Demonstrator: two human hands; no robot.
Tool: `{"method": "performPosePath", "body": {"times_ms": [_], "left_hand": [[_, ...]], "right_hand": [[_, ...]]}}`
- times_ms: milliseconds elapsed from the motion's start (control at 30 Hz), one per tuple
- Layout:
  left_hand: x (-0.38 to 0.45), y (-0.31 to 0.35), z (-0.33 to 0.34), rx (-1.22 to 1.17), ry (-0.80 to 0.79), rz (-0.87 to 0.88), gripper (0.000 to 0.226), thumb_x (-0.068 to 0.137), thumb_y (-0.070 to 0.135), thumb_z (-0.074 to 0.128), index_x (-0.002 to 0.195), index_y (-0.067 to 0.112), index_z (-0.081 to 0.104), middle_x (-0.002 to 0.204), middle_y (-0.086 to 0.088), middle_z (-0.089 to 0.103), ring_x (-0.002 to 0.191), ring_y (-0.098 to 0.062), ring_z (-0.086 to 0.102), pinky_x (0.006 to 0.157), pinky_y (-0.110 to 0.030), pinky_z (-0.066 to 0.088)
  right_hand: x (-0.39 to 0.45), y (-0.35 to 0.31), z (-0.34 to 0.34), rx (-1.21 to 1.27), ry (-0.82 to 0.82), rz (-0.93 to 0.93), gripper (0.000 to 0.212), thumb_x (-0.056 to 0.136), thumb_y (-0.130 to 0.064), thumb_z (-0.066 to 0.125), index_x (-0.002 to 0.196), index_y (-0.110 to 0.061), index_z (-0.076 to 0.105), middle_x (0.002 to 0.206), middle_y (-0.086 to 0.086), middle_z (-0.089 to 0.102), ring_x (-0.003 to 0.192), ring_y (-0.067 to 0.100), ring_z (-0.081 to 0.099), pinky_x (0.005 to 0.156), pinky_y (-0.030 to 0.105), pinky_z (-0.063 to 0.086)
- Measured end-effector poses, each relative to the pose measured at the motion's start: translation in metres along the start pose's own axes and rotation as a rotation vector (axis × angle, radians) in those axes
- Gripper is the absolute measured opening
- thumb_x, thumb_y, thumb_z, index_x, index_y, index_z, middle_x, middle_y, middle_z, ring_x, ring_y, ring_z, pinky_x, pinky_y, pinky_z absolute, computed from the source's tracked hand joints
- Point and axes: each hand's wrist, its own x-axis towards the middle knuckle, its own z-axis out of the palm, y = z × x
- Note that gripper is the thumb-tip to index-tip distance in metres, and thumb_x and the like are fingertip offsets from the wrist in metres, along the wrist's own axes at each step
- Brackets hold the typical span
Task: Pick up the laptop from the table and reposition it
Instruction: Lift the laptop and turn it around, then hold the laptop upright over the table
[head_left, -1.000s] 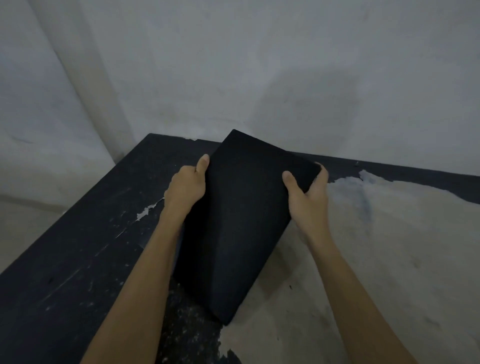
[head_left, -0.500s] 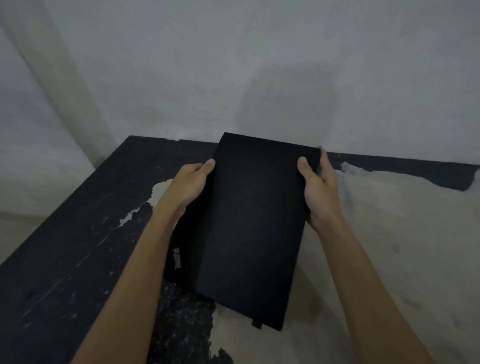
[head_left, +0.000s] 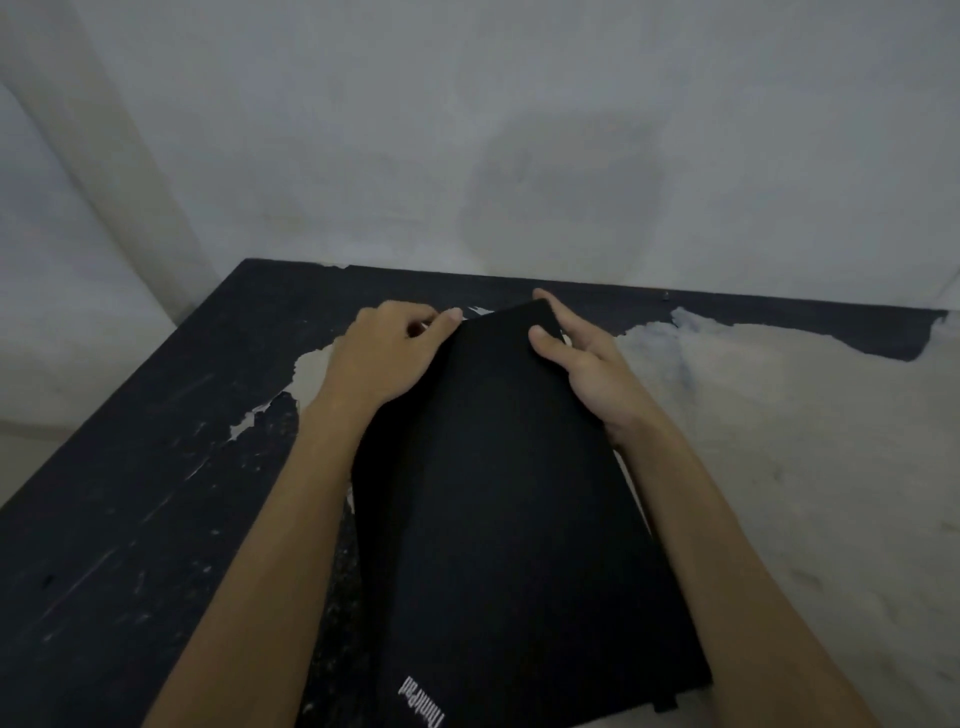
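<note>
The laptop (head_left: 514, 519), closed, black, with a pale logo near its close corner, lies lengthwise over a worn black bench (head_left: 130, 493) with peeling paint. My left hand (head_left: 387, 353) curls at its far left corner, fingertips pinching the edge. My right hand (head_left: 592, 369) holds the far right edge, thumb on the lid, fingers behind. A grey wall (head_left: 519, 130) stands beyond.

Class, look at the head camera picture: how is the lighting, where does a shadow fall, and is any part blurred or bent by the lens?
Head view: dim, flat light; the black laptop shows little surface detail; a soft shadow darkens the wall above the hands; the left hand fingertips look slightly smeared; the wide lens bows the table edges.
</note>
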Motion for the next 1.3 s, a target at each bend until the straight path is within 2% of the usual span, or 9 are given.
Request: {"method": "performPosePath", "body": {"times_ms": [200,433,533,700,767,900,1067,1167,1300], "left_hand": [[-0.003,0.01,0.002,0.1,-0.111,0.008,0.054,0.095,0.075,0.037,0.061,0.039,0.057,0.064,0.013,0.062,0.065,-0.006,0.06,0.055,-0.028,0.038],[-0.001,0.006,0.0,0.07,-0.057,-0.128,0.073,0.089,0.085,0.03,0.073,0.028,0.074,0.074,0.007,0.071,0.071,-0.01,0.064,0.066,-0.032,0.04],[0.0,0.003,-0.005,0.028,-0.035,-0.204,0.085,0.083,0.091,0.031,0.075,0.019,0.077,0.075,0.003,0.074,0.075,-0.017,0.067,0.079,-0.04,0.043],[0.001,-0.008,-0.018,-0.098,0.08,-0.296,0.083,0.081,0.091,0.034,0.058,0.014,0.054,0.069,-0.003,0.07,0.073,-0.023,0.067,0.082,-0.042,0.045],[0.002,-0.014,-0.023,-0.164,0.142,-0.346,0.082,0.082,0.089,0.037,0.059,0.014,0.057,0.073,-0.003,0.07,0.073,-0.023,0.065,0.083,-0.042,0.046],[0.006,-0.03,-0.027,-0.398,0.303,-0.434,0.074,0.079,0.088,0.046,0.051,0.021,0.034,0.057,-0.002,0.047,0.059,-0.024,0.051,0.067,-0.037,0.035],[0.008,-0.035,-0.028,-0.679,0.347,-0.481,0.074,0.072,0.088,0.056,0.045,0.027,0.024,0.054,0.002,0.03,0.055,-0.021,0.035,0.07,-0.04,0.027],[0.008,-0.032,-0.025,-0.822,0.366,-0.492,0.068,0.082,0.076,0.062,0.055,0.024,0.027,0.057,0.0,0.032,0.056,-0.021,0.036,0.064,-0.037,0.026],[0.006,-0.024,-0.021,-0.972,0.377,-0.539,0.059,0.084,0.073,0.062,0.069,0.018,0.049,0.074,-0.001,0.053,0.075,-0.022,0.054,0.073,-0.039,0.045]], "right_hand": [[-0.002,0.003,0.009,-0.032,-0.075,0.039,0.054,0.103,-0.015,0.057,0.155,-0.024,0.045,0.125,-0.011,0.064,0.089,-0.002,0.075,0.072,0.02,0.06],[-0.004,-0.008,0.01,-0.076,-0.136,0.076,0.03,0.104,-0.026,0.057,0.131,-0.037,0.063,0.101,-0.013,0.08,0.091,0.005,0.078,0.071,0.021,0.061],[-0.008,-0.015,0.007,-0.084,-0.174,0.112,0.035,0.103,-0.029,0.058,0.137,-0.029,0.064,0.109,-0.008,0.081,0.101,0.012,0.077,0.077,0.025,0.062],[-0.013,-0.023,-0.011,-0.239,-0.259,0.129,0.028,0.1,-0.035,0.06,0.126,-0.043,0.067,0.119,-0.006,0.078,0.119,0.036,0.069,0.103,0.057,0.053],[-0.015,-0.029,-0.018,-0.284,-0.256,0.126,0.032,0.099,-0.035,0.062,0.13,-0.04,0.066,0.121,-0.004,0.078,0.117,0.038,0.07,0.102,0.057,0.054],[-0.022,-0.048,-0.032,-0.336,-0.19,0.056,0.033,0.098,-0.031,0.064,0.13,-0.028,0.068,0.115,-0.006,0.077,0.091,0.005,0.077,0.073,0.016,0.059],[-0.025,-0.05,-0.052,-0.212,-0.023,0.0,0.034,0.085,-0.048,0.071,0.114,-0.032,0.079,0.114,0.011,0.078,0.113,0.035,0.07,0.088,0.041,0.054],[-0.028,-0.052,-0.056,-0.079,0.085,-0.012,0.043,0.081,-0.061,0.067,0.109,-0.031,0.081,0.1,0.027,0.073,0.101,0.04,0.066,0.082,0.047,0.045],[-0.025,-0.053,-0.055,0.126,0.3,-0.128,0.025,0.093,-0.036,0.067,0.096,-0.016,0.082,0.094,0.006,0.078,0.1,0.026,0.071,0.084,0.035,0.053]]}}
